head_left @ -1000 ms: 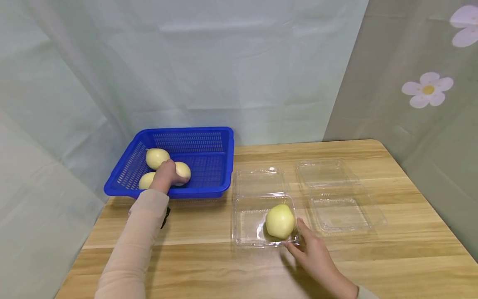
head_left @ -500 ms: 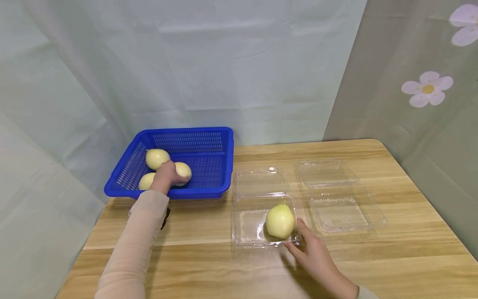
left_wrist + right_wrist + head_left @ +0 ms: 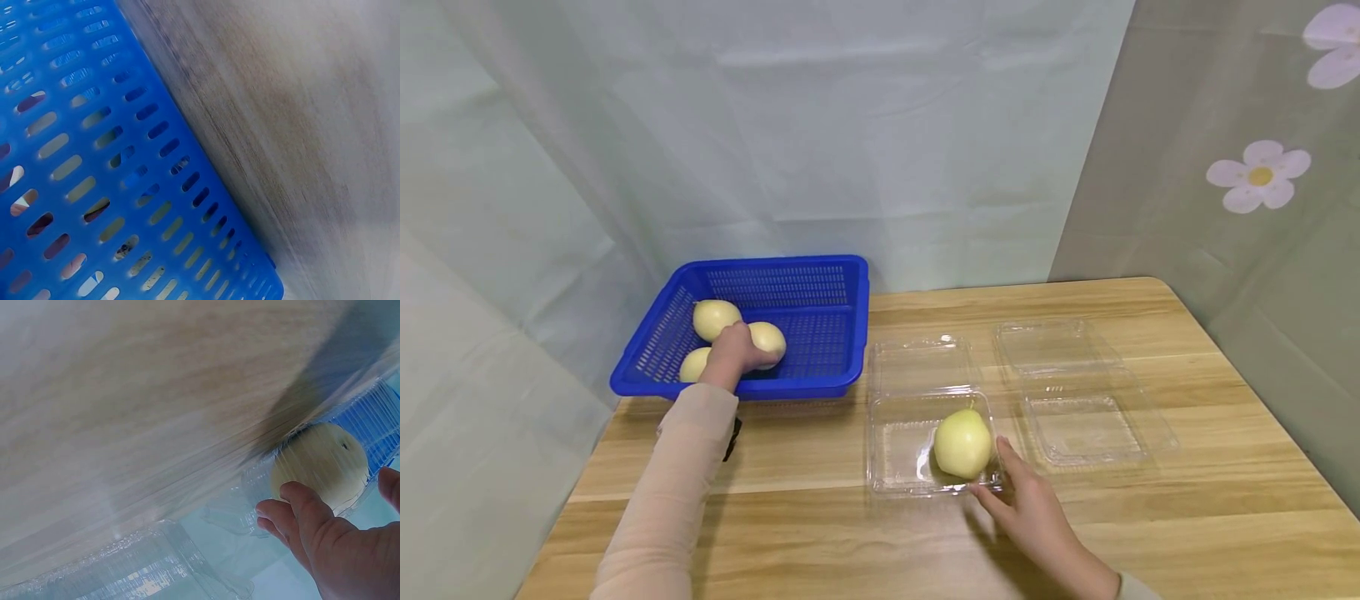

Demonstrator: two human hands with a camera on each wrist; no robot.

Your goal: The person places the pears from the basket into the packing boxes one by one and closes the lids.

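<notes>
In the head view, my left hand (image 3: pixel 734 354) reaches over the front rim of the blue basket (image 3: pixel 805 385) and grips a pale yellow pear (image 3: pixel 768 342). Two more pears lie around it, one pear (image 3: pixel 716 320) behind and another pear (image 3: pixel 695 365) to the left, partly covered by my wrist. My right hand (image 3: pixel 1033 508) touches the near right corner of an opened clear plastic clamshell box (image 3: pixel 898 483), thumb at its front and fingers at its side. Inside that box stands a pear (image 3: pixel 962 444), stem up. The left wrist view shows mostly the basket's slotted wall (image 3: pixel 125 169), which hides my left hand.
A second opened clear clamshell box (image 3: pixel 1086 429) lies to the right of the first. The wooden table (image 3: pixel 820 542) carries everything. Behind it hangs a pale curtain (image 3: pixel 880 150), with a flowered part at the right.
The pear in my left hand has risen very slightly and shifted a touch to the right. My right hand and the clamshell boxes have stayed in place.
</notes>
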